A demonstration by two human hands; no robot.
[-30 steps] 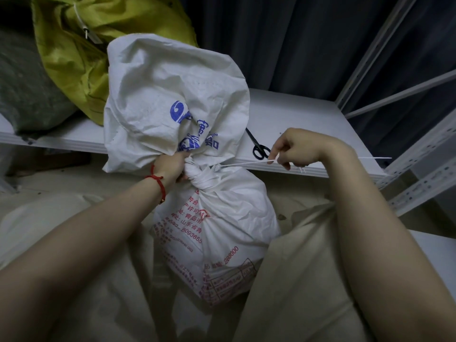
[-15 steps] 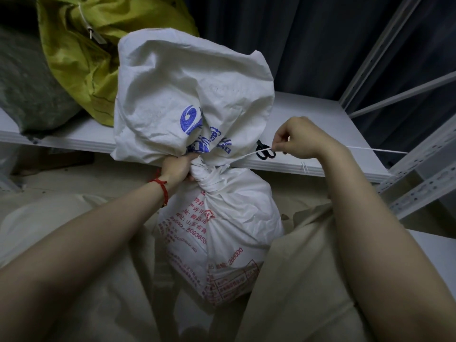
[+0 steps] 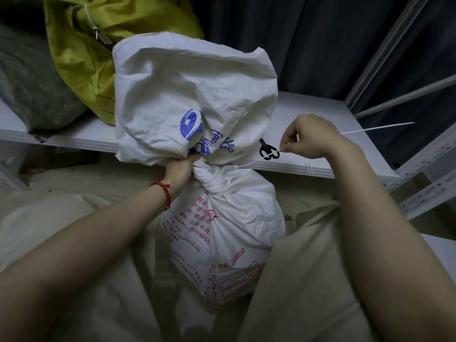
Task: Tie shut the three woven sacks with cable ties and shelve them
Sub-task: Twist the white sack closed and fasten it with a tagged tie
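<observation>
A white woven sack (image 3: pixel 229 225) with red and blue print stands between my knees, its gathered neck cinched and its loose top flopping over the shelf edge. My left hand (image 3: pixel 179 169) grips the neck from the left. My right hand (image 3: pixel 308 137) pinches the white cable tie (image 3: pixel 261 159), which runs taut from the neck to my fingers; its free tail (image 3: pixel 377 127) sticks out to the right past my wrist. A yellow-green sack (image 3: pixel 91 67) tied with a white cable tie lies on the white shelf (image 3: pixel 320 114) at the back left.
Black scissors (image 3: pixel 267 150) lie on the shelf near its front edge, just left of my right hand. A grey-green sack (image 3: pixel 29 85) rests on the shelf at far left. White metal shelf uprights (image 3: pixel 424 174) stand at right. Dark curtain hangs behind.
My right hand has drawn the cable tie up and to the right, leaving more tail past my wrist. The sack top has shifted right. My left hand has kept its grip on the neck.
</observation>
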